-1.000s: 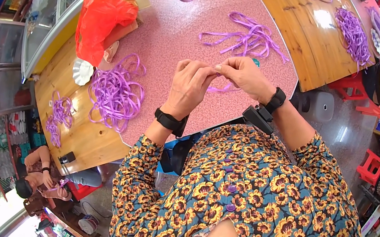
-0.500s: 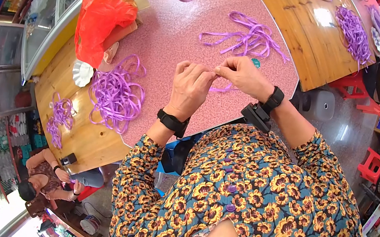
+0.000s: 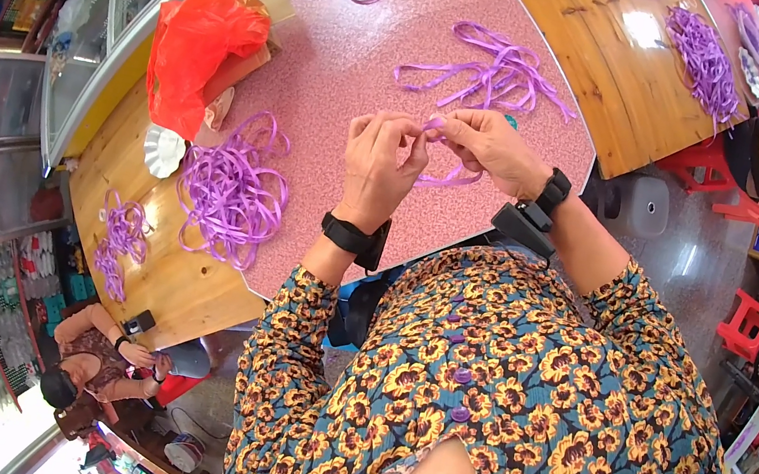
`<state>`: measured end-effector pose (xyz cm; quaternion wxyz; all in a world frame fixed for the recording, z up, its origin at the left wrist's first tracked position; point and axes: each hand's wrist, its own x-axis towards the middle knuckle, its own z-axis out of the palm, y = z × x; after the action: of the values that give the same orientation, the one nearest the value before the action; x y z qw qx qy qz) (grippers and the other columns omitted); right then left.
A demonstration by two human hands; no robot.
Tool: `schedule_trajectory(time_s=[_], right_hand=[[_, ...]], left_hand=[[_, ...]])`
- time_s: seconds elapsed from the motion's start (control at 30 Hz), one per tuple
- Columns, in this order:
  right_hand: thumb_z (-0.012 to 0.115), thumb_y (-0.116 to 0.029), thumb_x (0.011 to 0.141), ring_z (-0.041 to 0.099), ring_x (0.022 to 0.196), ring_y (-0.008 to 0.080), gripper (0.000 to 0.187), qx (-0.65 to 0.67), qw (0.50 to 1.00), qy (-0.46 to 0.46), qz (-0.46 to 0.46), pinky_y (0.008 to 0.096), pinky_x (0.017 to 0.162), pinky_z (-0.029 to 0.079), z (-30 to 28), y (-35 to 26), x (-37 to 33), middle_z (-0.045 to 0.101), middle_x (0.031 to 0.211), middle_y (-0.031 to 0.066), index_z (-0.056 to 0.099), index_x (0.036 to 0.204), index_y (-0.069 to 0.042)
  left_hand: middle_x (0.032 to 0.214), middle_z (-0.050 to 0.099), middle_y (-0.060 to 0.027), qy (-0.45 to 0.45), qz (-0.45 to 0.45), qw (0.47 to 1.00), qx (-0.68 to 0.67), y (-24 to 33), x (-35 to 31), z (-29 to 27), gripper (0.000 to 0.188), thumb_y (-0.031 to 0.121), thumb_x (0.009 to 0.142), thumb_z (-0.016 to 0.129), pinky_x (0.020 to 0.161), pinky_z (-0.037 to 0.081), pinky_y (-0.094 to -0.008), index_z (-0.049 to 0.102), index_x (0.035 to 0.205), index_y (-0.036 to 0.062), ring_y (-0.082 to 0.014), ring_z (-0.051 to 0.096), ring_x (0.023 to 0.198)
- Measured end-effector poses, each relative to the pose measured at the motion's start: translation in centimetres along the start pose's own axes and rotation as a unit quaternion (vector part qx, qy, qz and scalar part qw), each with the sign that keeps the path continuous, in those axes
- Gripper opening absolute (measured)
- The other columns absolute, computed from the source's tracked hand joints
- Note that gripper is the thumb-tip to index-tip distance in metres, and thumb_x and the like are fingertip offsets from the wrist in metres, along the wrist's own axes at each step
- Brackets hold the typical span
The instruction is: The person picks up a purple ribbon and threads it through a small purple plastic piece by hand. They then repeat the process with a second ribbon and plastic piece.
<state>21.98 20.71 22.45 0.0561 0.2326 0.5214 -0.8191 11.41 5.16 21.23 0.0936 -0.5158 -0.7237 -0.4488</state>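
Purple, thin and limp, the flat plastic ribbon strip (image 3: 441,175) hangs between your hands above the pink speckled tabletop (image 3: 350,59); it looks light and slippery, so pinch near its ends. Your left hand (image 3: 379,168) and right hand (image 3: 489,147) both pinch it with pressed fingertips.

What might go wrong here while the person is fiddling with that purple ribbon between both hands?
The purple ribbon piece is pinched only at the fingertips of the left hand and right hand, above the pink tabletop, so it may slip free. Its dangling tail hangs near the loose ribbon strands and might tangle with them. The big ribbon pile sits near the table's front edge and may slide off.
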Motion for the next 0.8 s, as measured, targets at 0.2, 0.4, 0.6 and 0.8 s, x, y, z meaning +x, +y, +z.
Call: schedule_trajectory(time_s=[0.2, 0.4, 0.6, 0.8], right_hand=[[0.067, -0.029, 0.093, 0.037, 0.054, -0.0003, 0.023, -0.132, 0.977, 0.01, -0.17, 0.0196, 0.047, 0.027, -0.7, 0.6, 0.6, 0.052, 0.067, -0.0083, 0.07, 0.086, -0.007], [0.067, -0.029, 0.093, 0.039, 0.059, -0.0009, 0.022, -0.08, 0.996, -0.007, -0.048, 0.0188, 0.05, 0.028, -0.1, -0.2, -0.6, 0.052, 0.069, -0.009, 0.069, 0.089, -0.007], [0.068, -0.026, 0.092, 0.041, 0.062, -0.0009, 0.02, -0.141, 0.986, -0.003, -0.085, 0.0176, 0.052, 0.03, -0.3, 0.2, -0.5, 0.055, 0.075, -0.0087, 0.07, 0.096, -0.007], [0.069, -0.024, 0.092, 0.045, 0.066, -0.0014, 0.021, -0.185, 0.973, 0.003, -0.141, 0.0169, 0.055, 0.034, -0.4, 0.4, -0.2, 0.058, 0.079, -0.0085, 0.069, 0.1, -0.005]], left_hand=[[0.086, 0.063, -0.0054, -0.08, -0.027, 0.995, -0.055, 0.1, 0.7, -0.9, 0.016, 0.002, 0.078, 0.07, 0.073, 0.046, -0.0318, 0.06, 0.089, 0.0054, -0.0164, 0.06, 0.067], [0.088, 0.064, -0.0047, -0.093, -0.225, 0.935, -0.258, -0.7, -1.2, 0.2, 0.013, 0.001, 0.086, 0.066, 0.068, 0.052, -0.0256, 0.058, 0.096, 0.0013, -0.0126, 0.062, 0.075], [0.098, 0.06, -0.0049, 0.03, -0.342, 0.791, -0.507, 0.1, -1.7, 0.7, 0.025, 0.002, 0.093, 0.057, 0.075, 0.051, -0.0277, 0.05, 0.117, 0.0009, -0.014, 0.061, 0.089], [0.095, 0.06, -0.004, -0.017, -0.054, 0.993, -0.101, -1.1, -0.6, 0.0, 0.022, 0.013, 0.1, 0.05, 0.075, 0.049, -0.0272, 0.058, 0.116, 0.0008, -0.0111, 0.057, 0.083]])
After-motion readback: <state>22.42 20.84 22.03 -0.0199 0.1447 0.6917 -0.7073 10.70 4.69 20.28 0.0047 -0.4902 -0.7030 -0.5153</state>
